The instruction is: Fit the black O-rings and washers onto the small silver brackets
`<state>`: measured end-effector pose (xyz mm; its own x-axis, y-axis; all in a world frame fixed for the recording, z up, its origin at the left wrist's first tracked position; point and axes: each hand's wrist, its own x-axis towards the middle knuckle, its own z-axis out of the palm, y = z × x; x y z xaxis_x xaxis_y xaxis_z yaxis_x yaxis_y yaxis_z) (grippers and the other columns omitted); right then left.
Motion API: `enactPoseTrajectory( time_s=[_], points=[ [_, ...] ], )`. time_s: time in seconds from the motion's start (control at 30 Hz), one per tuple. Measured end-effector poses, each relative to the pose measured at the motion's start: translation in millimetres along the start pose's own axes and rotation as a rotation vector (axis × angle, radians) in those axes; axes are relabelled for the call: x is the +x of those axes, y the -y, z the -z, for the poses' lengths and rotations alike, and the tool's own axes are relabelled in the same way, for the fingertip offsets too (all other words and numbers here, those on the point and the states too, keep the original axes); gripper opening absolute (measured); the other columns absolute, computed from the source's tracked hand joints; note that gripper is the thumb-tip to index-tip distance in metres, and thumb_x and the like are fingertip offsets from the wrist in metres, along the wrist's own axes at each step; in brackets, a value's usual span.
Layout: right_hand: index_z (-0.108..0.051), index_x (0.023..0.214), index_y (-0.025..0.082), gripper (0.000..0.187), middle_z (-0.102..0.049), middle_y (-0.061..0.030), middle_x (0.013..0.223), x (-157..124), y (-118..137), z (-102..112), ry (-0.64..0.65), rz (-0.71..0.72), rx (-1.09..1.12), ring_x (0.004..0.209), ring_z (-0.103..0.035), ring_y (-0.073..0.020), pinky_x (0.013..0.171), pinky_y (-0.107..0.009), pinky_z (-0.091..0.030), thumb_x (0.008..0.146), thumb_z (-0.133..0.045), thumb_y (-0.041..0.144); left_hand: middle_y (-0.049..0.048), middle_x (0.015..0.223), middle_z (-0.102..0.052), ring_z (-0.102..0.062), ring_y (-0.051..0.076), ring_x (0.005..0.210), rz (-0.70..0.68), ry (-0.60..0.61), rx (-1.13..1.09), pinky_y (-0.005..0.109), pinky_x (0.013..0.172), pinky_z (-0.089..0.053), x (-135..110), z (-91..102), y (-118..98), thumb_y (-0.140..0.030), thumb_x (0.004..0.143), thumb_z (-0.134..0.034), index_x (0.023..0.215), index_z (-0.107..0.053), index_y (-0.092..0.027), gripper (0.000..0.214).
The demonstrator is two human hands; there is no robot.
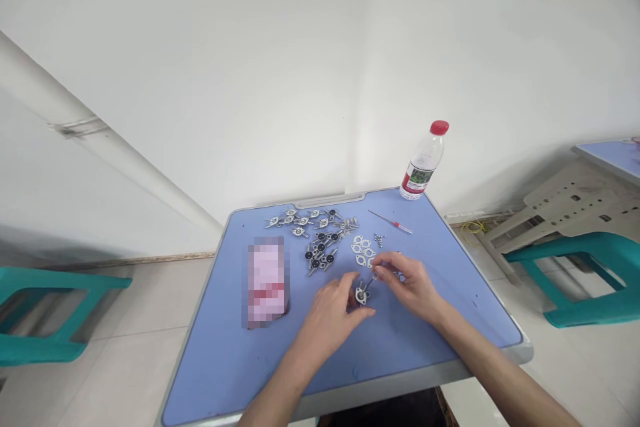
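Observation:
My left hand [333,310] rests on the blue desk [235,360] with its fingers pinched on a small silver metal part with a black centre [361,294]. Just to the right, my right hand [407,283] has its fingertips pinched on something tiny that I cannot make out, close above that part. A heap of similar silver and black parts [315,237] lies further back. Several flat silver plates [363,250] lie just beyond my right hand.
A water bottle with a red cap [424,163] stands at the desk's far right corner. A thin red-handled tool [395,222] lies near it. A blurred pink object [267,280] lies on the left. Teal chairs [580,273] flank the desk.

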<state>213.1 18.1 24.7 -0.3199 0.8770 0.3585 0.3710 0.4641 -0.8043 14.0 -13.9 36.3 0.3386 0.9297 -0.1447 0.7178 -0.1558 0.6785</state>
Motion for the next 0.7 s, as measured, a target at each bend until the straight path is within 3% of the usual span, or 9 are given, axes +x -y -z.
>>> enactPoseTrajectory(
  time_s=[0.1, 0.2, 0.33, 0.43, 0.7],
  points=[
    [-0.059, 0.100, 0.022, 0.016, -0.067, -0.0030, 0.085, 1.6, -0.6, -2.3, 0.029, -0.026, 0.009, 0.072, -0.061, -0.0143, 0.069, -0.028, -0.051, 0.098, -0.044, 0.027, -0.0008, 0.083, -0.065, -0.061, 0.021, 0.083, 0.010, 0.063, -0.099, 0.032, 0.072, -0.047, -2.9, 3.4, 1.1, -0.026, 0.081, -0.064, 0.131, -0.046, -0.024, 0.054],
    [-0.059, 0.103, 0.022, 0.018, -0.067, -0.0036, 0.089, 2.2, -2.5, -2.6, 0.018, -0.057, 0.021, 0.074, -0.062, -0.0143, 0.069, -0.028, -0.051, 0.098, -0.043, 0.028, -0.0006, 0.088, -0.063, -0.060, 0.021, 0.085, -0.010, 0.036, -0.049, 0.033, 0.075, -0.047, -3.3, 8.2, 0.7, -0.017, 0.080, -0.062, 0.126, -0.050, -0.026, 0.048],
    [-0.060, 0.103, 0.021, 0.018, -0.067, -0.0032, 0.084, 2.9, -3.3, 0.6, -0.098, -0.121, 0.040, 0.069, -0.063, -0.0144, 0.064, -0.027, -0.052, 0.096, -0.048, 0.032, 0.0028, 0.117, -0.054, -0.053, 0.022, 0.109, -0.170, -0.035, 0.029, 0.037, 0.092, -0.045, -1.4, 13.7, -2.1, -0.006, 0.080, -0.059, 0.121, -0.053, -0.029, 0.048],
    [-0.061, 0.100, 0.019, 0.019, -0.066, -0.0020, 0.075, 3.4, -1.6, 5.5, -0.180, -0.169, 0.061, 0.064, -0.063, -0.0141, 0.060, -0.026, -0.052, 0.094, -0.051, 0.035, 0.0025, 0.124, -0.051, -0.047, 0.021, 0.117, -0.299, -0.009, 0.076, 0.039, 0.098, -0.043, 1.6, 14.2, -2.6, 0.001, 0.080, -0.056, 0.116, -0.056, -0.029, 0.047],
    [-0.062, 0.100, 0.020, 0.019, -0.067, -0.0024, 0.076, 0.7, -1.0, 12.3, -0.217, -0.168, 0.074, 0.060, -0.061, -0.0129, 0.059, -0.026, -0.052, 0.094, -0.052, 0.035, 0.0021, 0.097, -0.059, -0.052, 0.020, 0.096, -0.333, 0.008, 0.181, 0.035, 0.083, -0.046, 7.6, 4.7, -0.1, -0.011, 0.088, -0.059, 0.101, -0.061, -0.023, 0.018]
  ],
)
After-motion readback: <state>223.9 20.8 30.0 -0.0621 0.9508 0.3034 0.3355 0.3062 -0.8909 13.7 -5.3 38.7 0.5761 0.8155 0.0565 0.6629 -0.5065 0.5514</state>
